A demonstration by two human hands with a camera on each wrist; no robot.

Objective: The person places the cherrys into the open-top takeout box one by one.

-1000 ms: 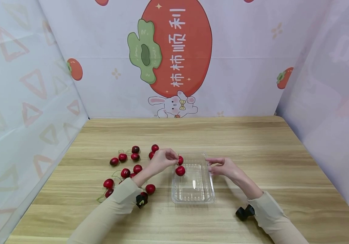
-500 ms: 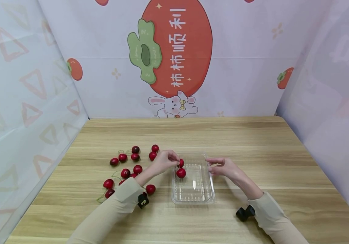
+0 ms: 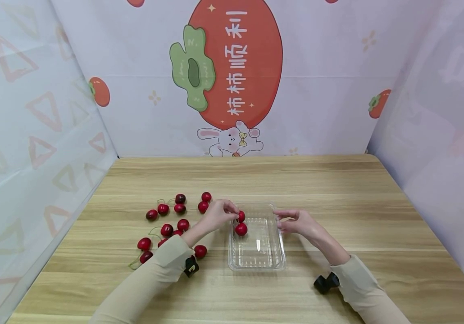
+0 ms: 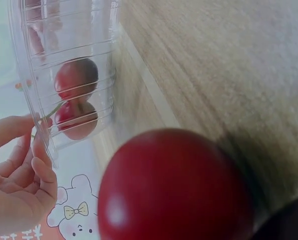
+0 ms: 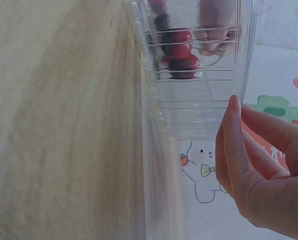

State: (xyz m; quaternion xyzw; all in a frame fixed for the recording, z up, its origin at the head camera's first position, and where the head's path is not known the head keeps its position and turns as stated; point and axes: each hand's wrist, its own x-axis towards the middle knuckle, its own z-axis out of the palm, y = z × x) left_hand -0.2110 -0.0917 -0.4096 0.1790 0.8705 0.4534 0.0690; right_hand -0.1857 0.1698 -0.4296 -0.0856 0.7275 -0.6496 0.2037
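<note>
A clear plastic container [image 3: 258, 258] stands on the wooden table between both hands. At its left side, my left hand [image 3: 218, 215] pinches thin green cherry stems [image 4: 55, 109] at the rim. Below those fingertips two red cherries [image 3: 241, 229] sit inside the container, seen through its ribbed wall in the left wrist view. My right hand [image 3: 300, 223] holds the container's right rim between thumb and fingers, which show beside the rim in the right wrist view [image 5: 258, 165].
Several loose cherries [image 3: 166, 230] with stems lie left of the container, partly hidden by the left forearm. One cherry [image 4: 173, 187] looms close to the left wrist camera. A printed cloth [image 3: 317, 90] hangs behind the table [image 3: 337, 180].
The left hand and the two cherries have moved slightly down and right, into the container, mostly in the first half second. The right hand and container have stayed in place.
</note>
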